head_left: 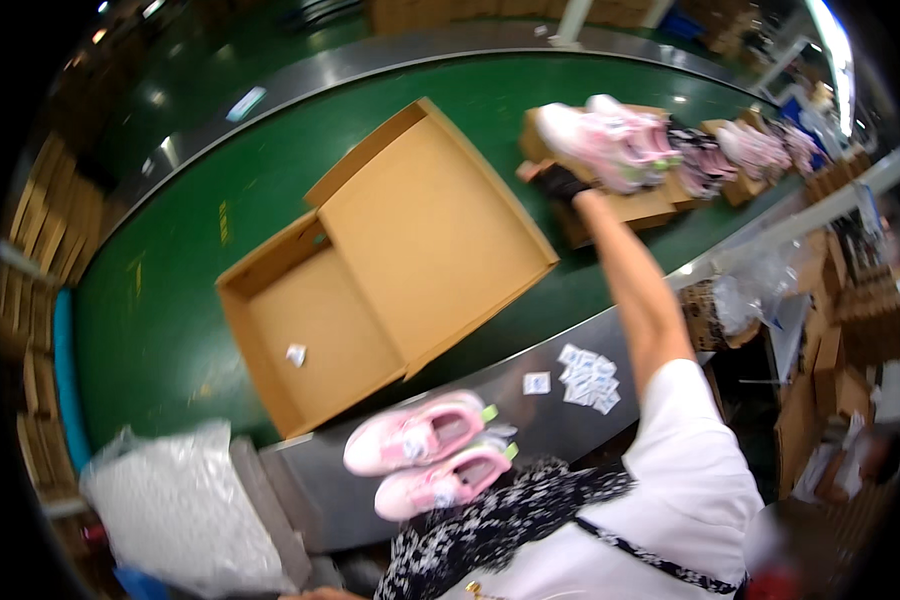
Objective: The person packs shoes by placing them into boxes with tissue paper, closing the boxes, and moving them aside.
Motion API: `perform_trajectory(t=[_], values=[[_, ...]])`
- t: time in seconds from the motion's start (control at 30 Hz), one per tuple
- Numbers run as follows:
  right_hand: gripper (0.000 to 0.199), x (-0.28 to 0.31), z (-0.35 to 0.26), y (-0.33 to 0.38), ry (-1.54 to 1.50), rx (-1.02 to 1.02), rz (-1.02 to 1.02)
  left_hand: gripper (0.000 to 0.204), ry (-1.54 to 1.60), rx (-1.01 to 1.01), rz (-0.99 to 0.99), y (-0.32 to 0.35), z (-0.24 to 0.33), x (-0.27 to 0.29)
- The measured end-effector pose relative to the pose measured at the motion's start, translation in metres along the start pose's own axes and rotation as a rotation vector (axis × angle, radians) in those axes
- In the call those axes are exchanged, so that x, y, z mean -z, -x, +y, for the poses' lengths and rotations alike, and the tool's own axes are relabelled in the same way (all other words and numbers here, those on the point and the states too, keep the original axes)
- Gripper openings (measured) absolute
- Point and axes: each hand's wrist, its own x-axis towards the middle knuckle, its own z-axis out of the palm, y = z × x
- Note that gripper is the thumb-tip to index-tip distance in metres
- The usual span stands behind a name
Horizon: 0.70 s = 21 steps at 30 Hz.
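At the far right, my right hand (558, 184), in a dark fingerless glove, is closed on the left edge of a cardboard box (635, 207). Pink and white sneakers (610, 140) lie on top of that box, slightly blurred. Only a sliver of my left hand (320, 594) shows at the lower edge, its fingers hidden. An open cardboard shoe box (420, 235) lies in the middle, its lid folded back and a small white packet (296, 355) inside. Close to my body, a pair of pink sneakers (425, 450) rests on the metal ledge.
Small white packets (588, 378) lie in a pile on the metal ledge (530, 425), with a single packet (537, 383) beside them. White wrapping sheets (195, 510) are stacked at the lower left. More boxes with sneakers (755, 150) line the green belt (160, 300) at right.
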Motion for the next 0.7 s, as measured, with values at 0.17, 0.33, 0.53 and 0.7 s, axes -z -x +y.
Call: perform_trajectory(t=[0.17,0.33,0.53,0.7], values=[[0.071,0.048,-0.101,0.093,-0.788,0.150,-0.210,0.073,0.114,0.045,-0.094,0.003,0.006,0.017],[0.063,0.001,-0.111,0.108,-0.589,0.346,0.000,0.036,0.150,-0.081,-0.119,0.025,0.001,0.021],[0.055,0.061,-0.048,0.107,-0.513,0.081,-0.129,0.059,-0.007,-0.078,-0.038,0.049,0.007,0.017],[0.035,0.082,-0.037,0.123,-0.240,0.402,0.408,0.084,0.068,0.207,-0.106,0.070,0.005,0.047]])
